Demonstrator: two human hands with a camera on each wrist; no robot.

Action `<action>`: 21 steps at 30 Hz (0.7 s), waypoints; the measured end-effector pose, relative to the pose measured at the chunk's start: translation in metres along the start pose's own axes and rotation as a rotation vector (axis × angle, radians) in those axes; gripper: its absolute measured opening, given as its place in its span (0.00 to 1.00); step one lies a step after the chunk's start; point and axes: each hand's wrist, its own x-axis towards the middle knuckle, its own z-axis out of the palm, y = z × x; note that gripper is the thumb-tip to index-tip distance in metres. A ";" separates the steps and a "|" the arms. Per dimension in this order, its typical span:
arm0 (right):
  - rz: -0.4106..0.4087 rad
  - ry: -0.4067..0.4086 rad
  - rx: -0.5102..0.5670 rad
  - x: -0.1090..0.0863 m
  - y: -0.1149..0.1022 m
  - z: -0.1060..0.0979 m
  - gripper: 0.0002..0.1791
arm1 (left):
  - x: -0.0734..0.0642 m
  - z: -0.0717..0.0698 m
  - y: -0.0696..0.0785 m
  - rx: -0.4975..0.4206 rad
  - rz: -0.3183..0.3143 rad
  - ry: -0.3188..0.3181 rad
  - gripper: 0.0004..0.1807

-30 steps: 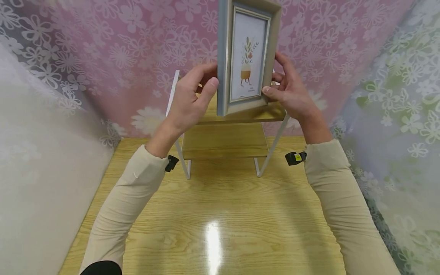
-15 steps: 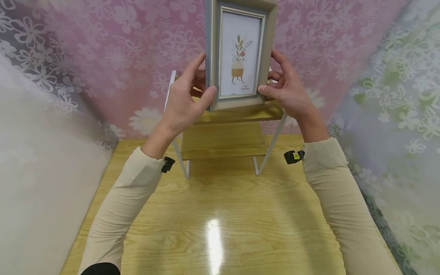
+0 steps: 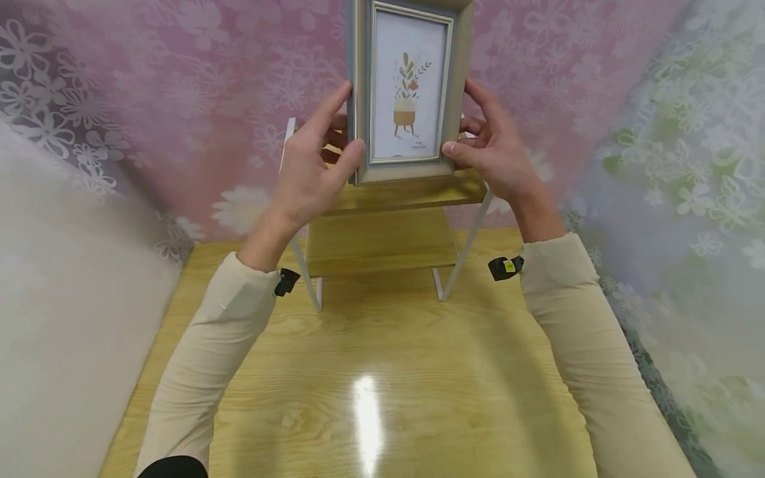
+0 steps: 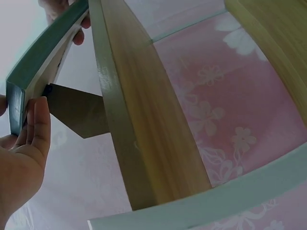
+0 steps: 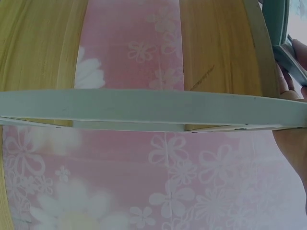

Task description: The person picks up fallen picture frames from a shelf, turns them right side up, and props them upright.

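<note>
A picture frame (image 3: 408,171) with a grey-beige border and a potted-plant print stands upright over the top board of a small shelf (image 3: 382,239). My left hand (image 3: 311,166) holds its left side, thumb at the lower front corner and fingers behind. On the opposite side my right hand (image 3: 499,149) grips it, thumb on the front near the lower right corner. In the left wrist view a brown stand flap (image 4: 79,110) sticks out from the back of the frame towards the top board (image 4: 144,110). The right wrist view shows only a corner of the frame (image 5: 276,24).
The shelf has white metal side legs (image 3: 472,245) and a lower wooden board. Pink flowered wall covering (image 3: 239,119) rises close behind it, and pale walls flank both sides. Shiny wood-pattern floor (image 3: 358,345) stretches in front.
Both hands have turned the picture frame to face the camera more squarely and shifted it left in view. My left fingers have spread along its side. The camera view has also drifted slightly.
</note>
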 end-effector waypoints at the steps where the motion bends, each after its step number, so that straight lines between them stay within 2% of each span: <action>1: 0.001 0.000 0.005 0.002 0.000 0.001 0.46 | 0.001 -0.001 0.001 0.008 0.006 0.006 0.31; 4: -0.001 -0.003 0.012 0.007 -0.001 0.002 0.46 | 0.003 -0.004 0.003 0.025 0.021 0.013 0.31; 13: 0.004 -0.008 -0.002 0.004 0.002 0.000 0.46 | 0.001 -0.005 0.005 0.036 -0.093 -0.032 0.32; 21: -0.024 -0.028 0.035 0.001 0.004 -0.002 0.47 | -0.002 -0.006 0.003 0.030 -0.118 -0.047 0.32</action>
